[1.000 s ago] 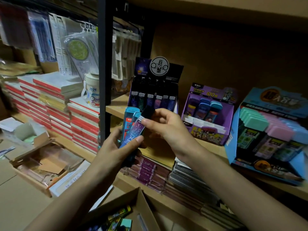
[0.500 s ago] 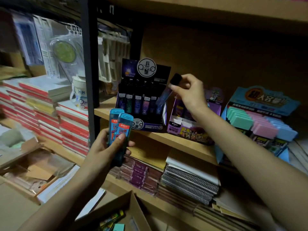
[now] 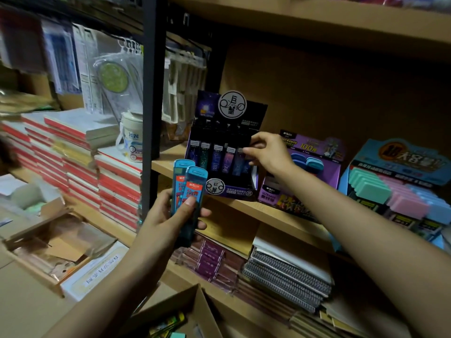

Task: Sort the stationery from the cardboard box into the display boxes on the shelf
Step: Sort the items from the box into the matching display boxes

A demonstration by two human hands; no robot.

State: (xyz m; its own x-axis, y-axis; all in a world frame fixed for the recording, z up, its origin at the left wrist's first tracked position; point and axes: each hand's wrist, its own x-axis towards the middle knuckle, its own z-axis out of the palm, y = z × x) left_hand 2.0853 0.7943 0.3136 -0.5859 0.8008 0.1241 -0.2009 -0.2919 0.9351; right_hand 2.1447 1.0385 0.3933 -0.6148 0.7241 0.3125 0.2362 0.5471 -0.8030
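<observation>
- A wooden shelf (image 3: 244, 211) in a dim stockroom carries the dark display box (image 3: 227, 152).
- Right of the dark display box, a purple box (image 3: 314, 152) reads "100".
- Left of it, a white jar (image 3: 131, 135) reads "202".
- The right hand (image 3: 267, 152) pinches a purple case (image 3: 240, 159) at the dark display box's right end.
- Below the dark display box, the left hand (image 3: 170, 220) grips two blue cases (image 3: 188, 191); the cardboard box (image 3: 170, 311) sits lower still.

The right hand (image 3: 267, 152) reaches to the dark purple display box (image 3: 224, 147) on the wooden shelf (image 3: 280, 213), its fingertips (image 3: 246, 150) pinched on the top of the rightmost case (image 3: 240, 164) in the row. At seven o'clock from that box, the left hand (image 3: 170, 220) wraps its grip around two blue cases (image 3: 186, 191), upright. The cardboard box (image 3: 185, 311) sits open at six o'clock.
</observation>
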